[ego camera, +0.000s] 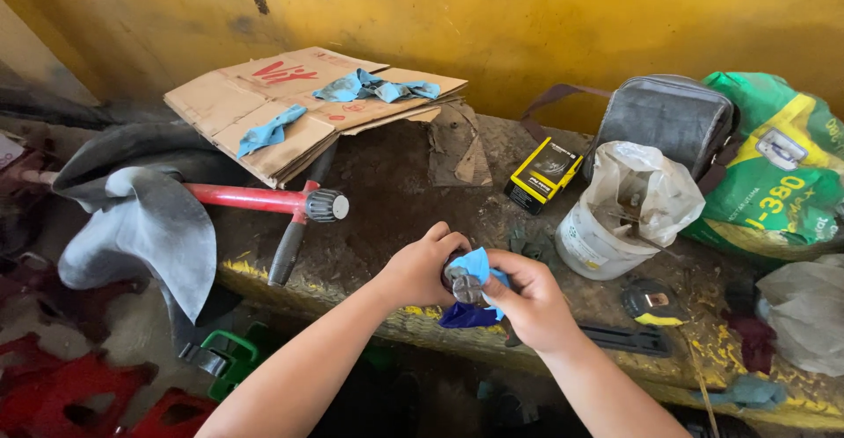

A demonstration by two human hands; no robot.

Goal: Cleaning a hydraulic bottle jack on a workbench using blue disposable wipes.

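Observation:
Both hands meet over the front edge of a dirty bench (387,200). My left hand (418,269) grips a small grey metal part (463,288), only partly visible between the fingers. My right hand (532,302) presses a blue cloth (473,266) against that part, with a darker blue fold hanging below. The part's shape is mostly hidden by the fingers and cloth.
A red-handled tool (264,199) lies left on the bench beside a grey rubber inner tube (141,218). Flattened cardboard (299,104) carries blue rags. A yellow-black box (543,174), white bucket with plastic bag (615,218), grey pouch (668,117), green sack (782,174) and tape measure (651,302) sit right.

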